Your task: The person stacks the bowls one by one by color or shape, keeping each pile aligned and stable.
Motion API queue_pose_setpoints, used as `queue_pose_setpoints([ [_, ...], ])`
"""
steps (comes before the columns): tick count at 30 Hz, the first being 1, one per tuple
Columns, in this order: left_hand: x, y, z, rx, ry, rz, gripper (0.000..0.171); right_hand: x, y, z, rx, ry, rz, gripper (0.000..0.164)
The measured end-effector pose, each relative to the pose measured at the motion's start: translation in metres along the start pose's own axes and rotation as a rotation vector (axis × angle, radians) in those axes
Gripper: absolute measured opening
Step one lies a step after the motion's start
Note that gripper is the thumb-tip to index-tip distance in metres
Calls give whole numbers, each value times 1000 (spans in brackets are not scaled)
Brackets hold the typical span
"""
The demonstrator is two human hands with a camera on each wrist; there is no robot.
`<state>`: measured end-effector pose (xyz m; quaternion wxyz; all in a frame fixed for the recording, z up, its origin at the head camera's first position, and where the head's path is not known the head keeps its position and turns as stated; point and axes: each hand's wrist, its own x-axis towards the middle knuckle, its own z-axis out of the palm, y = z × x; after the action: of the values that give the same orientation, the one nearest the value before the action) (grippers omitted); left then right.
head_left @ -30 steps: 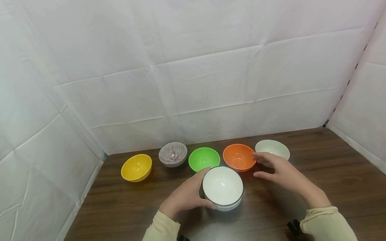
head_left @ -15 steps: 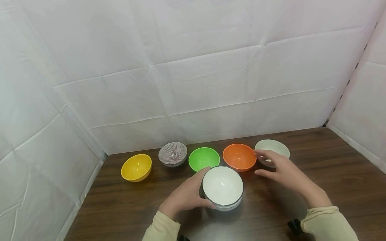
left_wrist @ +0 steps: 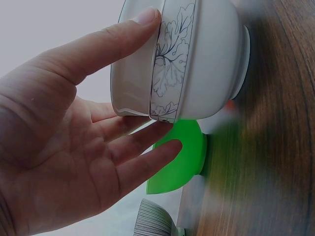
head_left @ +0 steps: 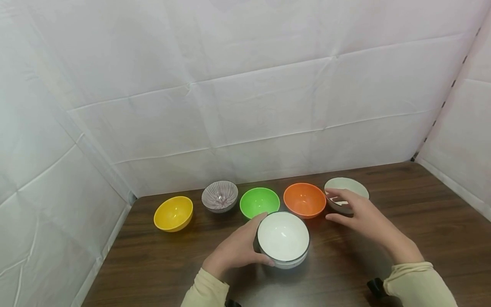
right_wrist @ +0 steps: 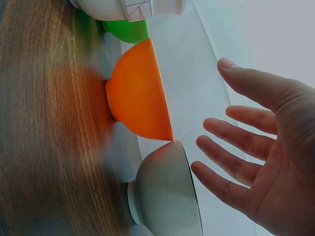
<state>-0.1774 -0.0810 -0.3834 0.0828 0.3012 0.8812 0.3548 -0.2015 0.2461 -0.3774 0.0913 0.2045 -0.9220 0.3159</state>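
Two stacked white bowls (head_left: 283, 236) with dark rims stand at the front middle of the table. My left hand (head_left: 241, 245) grips them from the left. In the left wrist view the thumb lies on the near wall of the top bowl, other fingers reach round the far side, and the lower bowl (left_wrist: 214, 64) shows a leaf-pattern band. My right hand (head_left: 360, 215) hovers holding nothing, fingers apart, just in front of a pale bowl (head_left: 347, 186) and right of an orange bowl (head_left: 304, 200). In the right wrist view its fingertips lie near the pale bowl's rim.
A green bowl (head_left: 259, 203) sits behind the stack. Farther left are a striped bowl (head_left: 220, 196) and a yellow bowl (head_left: 174, 214). White sheeting (head_left: 245, 106) walls off the back and sides of the dark wooden table (head_left: 153, 264).
My right hand has drifted slightly to the right, off the orange bowl's edge and over the front of the pale bowl. The left hand and the stacked bowls stay put.
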Motion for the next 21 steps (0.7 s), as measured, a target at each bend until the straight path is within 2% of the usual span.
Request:
queue_pose_setpoints([
  [7,0,0,0,-8,-2,5,104,0,0,-1,-7,40,-17,69],
  [21,0,0,0,-10,-4,15,104,0,3,-1,-73,215,-24,64],
])
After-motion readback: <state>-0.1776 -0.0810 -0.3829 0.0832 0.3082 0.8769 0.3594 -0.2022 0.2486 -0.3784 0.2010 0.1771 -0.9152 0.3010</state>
